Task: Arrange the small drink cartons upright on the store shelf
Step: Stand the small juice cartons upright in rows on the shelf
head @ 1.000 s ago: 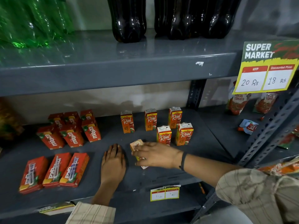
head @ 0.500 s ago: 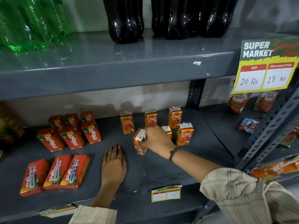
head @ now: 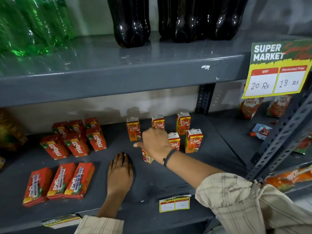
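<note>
Several orange Real drink cartons stand upright on the grey shelf (head: pixel 168 179): three in a back row (head: pixel 133 131) (head: pixel 157 122) (head: pixel 183 123) and two in front (head: pixel 174 143) (head: pixel 193 141). My right hand (head: pixel 155 144) covers the top of one more upright Real carton (head: pixel 147 158), of which only the lower part shows under my wrist; my thumb sticks out to the left. My left hand (head: pixel 119 173) lies flat and empty on the shelf, just left of that carton. Red Maaza cartons (head: pixel 76 146) lean in a cluster at the left. Three red cartons (head: pixel 61 180) lie flat near the front.
The upper shelf's edge (head: pixel 118 78) overhangs with dark bottles (head: pixel 130 22) and green bottles (head: pixel 30 26) on it. A price sign (head: pixel 276 70) hangs at the right, beside a slotted post (head: pixel 276 141). Tomato pouches (head: pixel 249 107) sit on the neighbouring shelf. A small price tag (head: pixel 174 204) marks the front edge.
My right hand lifted a carton from beside my left hand, turned it upright and moved it back toward the standing Real cartons. My left hand stayed flat.
</note>
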